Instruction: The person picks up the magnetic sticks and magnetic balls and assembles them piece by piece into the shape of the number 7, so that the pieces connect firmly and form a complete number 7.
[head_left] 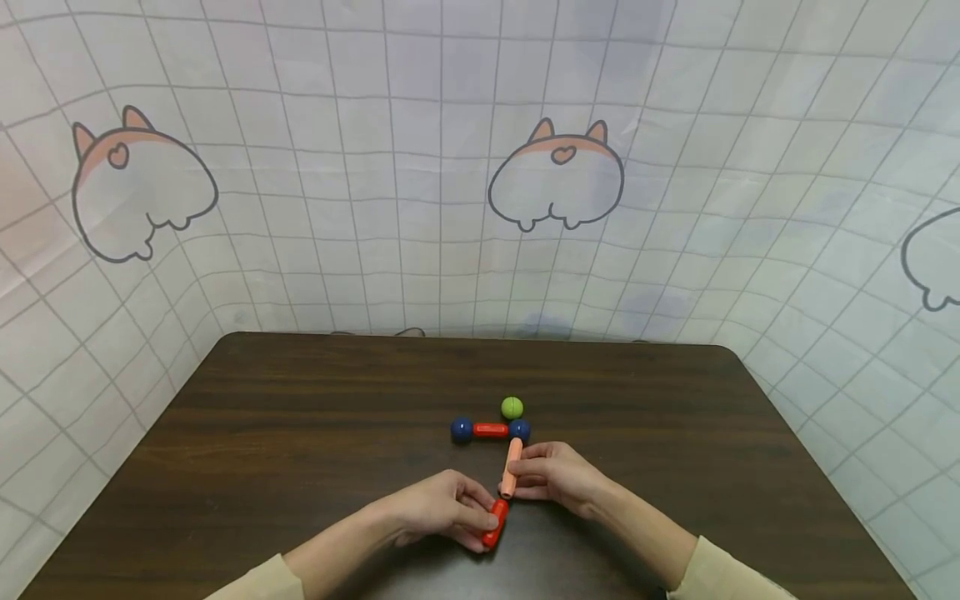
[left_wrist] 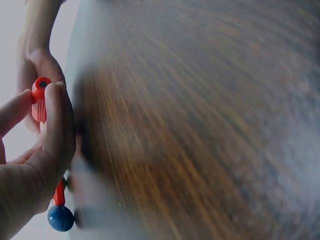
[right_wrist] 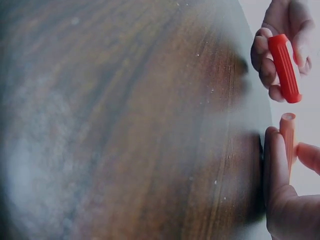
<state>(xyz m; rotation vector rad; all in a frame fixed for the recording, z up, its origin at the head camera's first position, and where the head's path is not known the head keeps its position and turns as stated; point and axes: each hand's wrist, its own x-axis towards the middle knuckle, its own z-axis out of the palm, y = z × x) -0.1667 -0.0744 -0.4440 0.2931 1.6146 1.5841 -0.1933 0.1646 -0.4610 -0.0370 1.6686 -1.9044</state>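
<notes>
Between thumb and fingers, my left hand pinches a short red rod, whose ridged side shows in the right wrist view. My right hand pinches a longer peach-orange rod at its side. The peach rod's far end reaches a dark blue ball; whether they are joined I cannot tell. Its near end lies close to the upper end of the red rod, with a small gap in the right wrist view. Another red rod links that ball to a second blue ball.
A light green ball sits just behind the right-hand blue ball. Everything is on or above a dark wood-grain table. Behind it hangs a white grid-patterned curtain with cartoon animal drawings.
</notes>
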